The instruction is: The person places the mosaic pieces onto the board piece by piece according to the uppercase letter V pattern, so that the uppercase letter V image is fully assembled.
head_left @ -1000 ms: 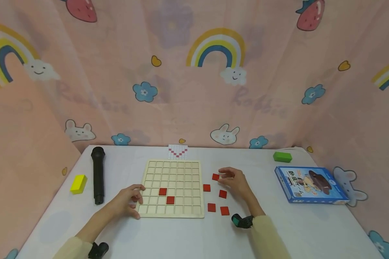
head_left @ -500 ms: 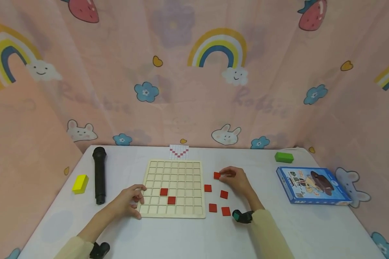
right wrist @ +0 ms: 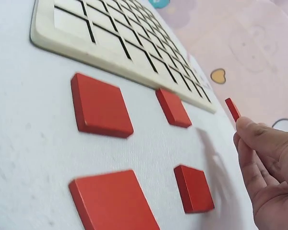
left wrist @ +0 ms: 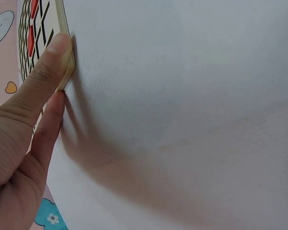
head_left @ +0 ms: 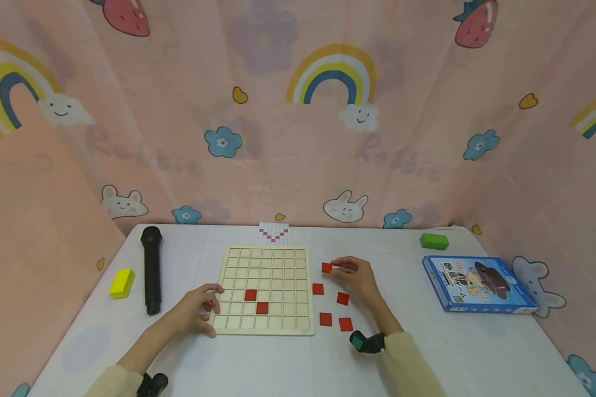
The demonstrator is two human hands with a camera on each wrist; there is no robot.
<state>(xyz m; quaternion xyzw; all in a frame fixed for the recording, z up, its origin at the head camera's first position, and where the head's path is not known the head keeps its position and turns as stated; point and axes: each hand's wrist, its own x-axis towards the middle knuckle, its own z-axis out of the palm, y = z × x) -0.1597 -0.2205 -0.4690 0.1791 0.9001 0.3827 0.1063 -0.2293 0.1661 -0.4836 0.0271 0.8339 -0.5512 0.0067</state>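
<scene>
A pale wooden grid board (head_left: 283, 273) lies mid-table in the head view, with two red square tiles set diagonally in its cells, one a red tile (head_left: 250, 295). My left hand (head_left: 193, 310) holds the board's near left corner and left edge; the left wrist view shows the thumb (left wrist: 50, 62) against its rim. Right of the board, my right hand (head_left: 356, 275) pinches a red square tile (right wrist: 233, 109) by thumb and fingertips, raised over the table. Several loose red tiles (head_left: 325, 319) lie between the board and my right wrist.
Behind the board stands a small pattern card (head_left: 273, 234) with a pink V of squares. At left are a black microphone (head_left: 152, 270) and a yellow block (head_left: 122, 283). A green block (head_left: 434, 241) and blue box (head_left: 479, 283) are at right. A pink printed curtain surrounds the table.
My right hand has taken hold of the far red tile, picked it up and shifted it slightly left toward the board. The left hand keeps its place at the board.
</scene>
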